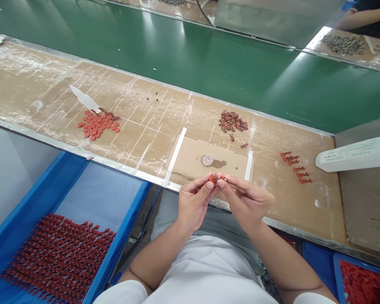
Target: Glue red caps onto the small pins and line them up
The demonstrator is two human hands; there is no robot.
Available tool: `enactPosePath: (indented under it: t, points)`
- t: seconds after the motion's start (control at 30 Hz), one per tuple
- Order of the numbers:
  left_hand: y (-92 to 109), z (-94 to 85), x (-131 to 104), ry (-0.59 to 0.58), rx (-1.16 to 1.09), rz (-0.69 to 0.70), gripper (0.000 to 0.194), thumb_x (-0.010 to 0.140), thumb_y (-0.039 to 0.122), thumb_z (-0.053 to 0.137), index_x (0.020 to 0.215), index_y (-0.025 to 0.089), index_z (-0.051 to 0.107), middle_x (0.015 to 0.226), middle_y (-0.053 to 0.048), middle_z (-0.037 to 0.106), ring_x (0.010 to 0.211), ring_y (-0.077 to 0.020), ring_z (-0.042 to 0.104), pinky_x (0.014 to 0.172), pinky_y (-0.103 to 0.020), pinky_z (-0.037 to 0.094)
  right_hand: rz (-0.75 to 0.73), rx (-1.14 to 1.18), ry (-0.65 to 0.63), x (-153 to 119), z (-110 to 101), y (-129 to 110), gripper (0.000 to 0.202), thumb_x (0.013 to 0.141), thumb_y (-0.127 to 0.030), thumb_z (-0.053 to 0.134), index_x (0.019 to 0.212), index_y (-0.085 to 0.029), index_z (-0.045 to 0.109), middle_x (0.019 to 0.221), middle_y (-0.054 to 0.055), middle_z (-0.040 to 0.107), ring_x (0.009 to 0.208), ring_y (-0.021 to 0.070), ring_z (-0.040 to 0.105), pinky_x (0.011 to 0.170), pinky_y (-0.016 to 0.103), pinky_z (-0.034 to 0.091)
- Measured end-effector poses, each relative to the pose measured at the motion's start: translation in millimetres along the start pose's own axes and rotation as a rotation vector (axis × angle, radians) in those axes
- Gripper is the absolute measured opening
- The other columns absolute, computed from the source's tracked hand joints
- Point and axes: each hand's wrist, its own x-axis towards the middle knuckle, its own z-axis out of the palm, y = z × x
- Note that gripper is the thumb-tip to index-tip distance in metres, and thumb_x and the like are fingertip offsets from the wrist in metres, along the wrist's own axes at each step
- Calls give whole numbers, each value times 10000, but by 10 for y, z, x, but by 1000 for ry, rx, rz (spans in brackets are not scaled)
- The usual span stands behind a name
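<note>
Pinching small red-and-dark piece between left hand and right hand fingertips. Through loose grip, could drop; through careless reach, could tip clear plastic cup, eleven o'clock.

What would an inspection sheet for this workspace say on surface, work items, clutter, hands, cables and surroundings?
Surface: brown bench, streaked, with white tape strips.
Work items: small red part at the fingertips; red discs piled at left; dark-and-red pieces heaped beyond the hands; more red parts grouped at right.
Clutter: small clear cup by a dark stain; white bottle at right.
Hands: left hand and right hand both pinch the small red part.
Cables: what looks like a dark cord, beyond the belt.
Surroundings: green belt; blue bin at lower left; another person's arm, upper right.
</note>
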Motion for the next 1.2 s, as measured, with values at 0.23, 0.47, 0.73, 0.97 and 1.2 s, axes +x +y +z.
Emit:
enactPosePath:
  t: [0.23, 0.47, 0.73, 0.97, 1.2]
  points:
    - [-2, 7, -5, -7, 15, 9, 175, 776, 154, 748, 929, 235, 774, 985, -34, 766, 972, -151, 712, 858, -194, 577, -7, 6, 13, -10, 7, -9, 380, 733, -49, 759, 1020, -299, 747, 1013, -12, 754, 870, 186, 745, 806, 299, 646]
    - [5, 25, -13, -15, 46, 46, 173, 758, 157, 762, 904, 249, 778, 987, -20, 766, 960, -151, 714, 849, -202, 584, -3, -4, -10, 3, -4, -19, 387, 743, -61, 755, 1031, -320, 743, 1015, -27, 754, 870, 177, 745, 815, 289, 639]
    - [-7, 5, -10, -48, 168, 127, 207, 747, 149, 765, 930, 245, 778, 991, -28, 742, 971, -158, 698, 860, -240, 589, -17, 47, -53, 56, -46, -25, 341, 751, -73, 750, 999, -308, 752, 1003, 3, 759, 965, 223, 724, 878, 385, 612]
    - [-48, 75, -21, -93, 234, 160, 233, 738, 158, 770, 944, 269, 778, 957, -25, 722, 936, -148, 684, 847, -253, 583, -124, 31, -36, 116, -180, -43, 356, 718, -67, 773, 978, -309, 749, 902, 23, 758, 927, 212, 709, 791, 387, 606]
    - [-110, 133, -5, -106, 299, 147, 219, 710, 213, 800, 917, 283, 782, 909, -35, 729, 905, -169, 686, 815, -280, 578, -200, -76, 3, 151, -324, -28, 262, 689, -140, 805, 893, -295, 752, 772, 27, 736, 770, 190, 696, 663, 340, 601]
